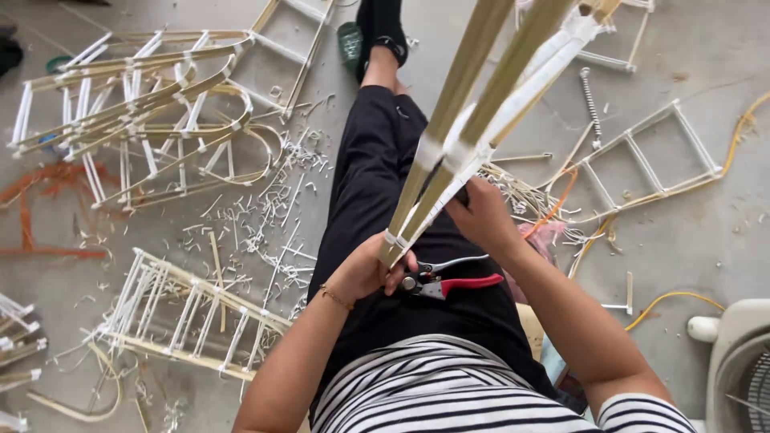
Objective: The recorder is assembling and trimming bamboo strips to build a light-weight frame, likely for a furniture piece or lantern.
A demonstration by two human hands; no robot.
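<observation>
Seated person in striped shirt (449, 393) and black trousers (377, 184), legs stretched out along the floor (698, 72). Left hand (370, 269) closed around the near end of a bundle of cane strips (473, 104), fingers curled tight about the butt where white binding wraps it; a thin bracelet (337, 297) sits on that wrist. Just beside the left hand, resting on the lap, lie red-handled pruning shears (449, 282), blades pointing toward the right hand, untouched by either hand. Right hand (481, 212) a little beyond the left, gripping the same bundle from the other side, fingers folded onto the strips; what it pinches exactly cannot be told. The bundle rises steeply from both hands toward the camera and out of the top edge. Beyond the left hand, on the floor: a ladder-like cane frame (188, 321), white offcuts (265, 224), then a curved frame stack (152, 112). Beyond the right hand: a flat frame (650, 160), yellow cord (682, 298), a fan (742, 365) nearest the corner.
</observation>
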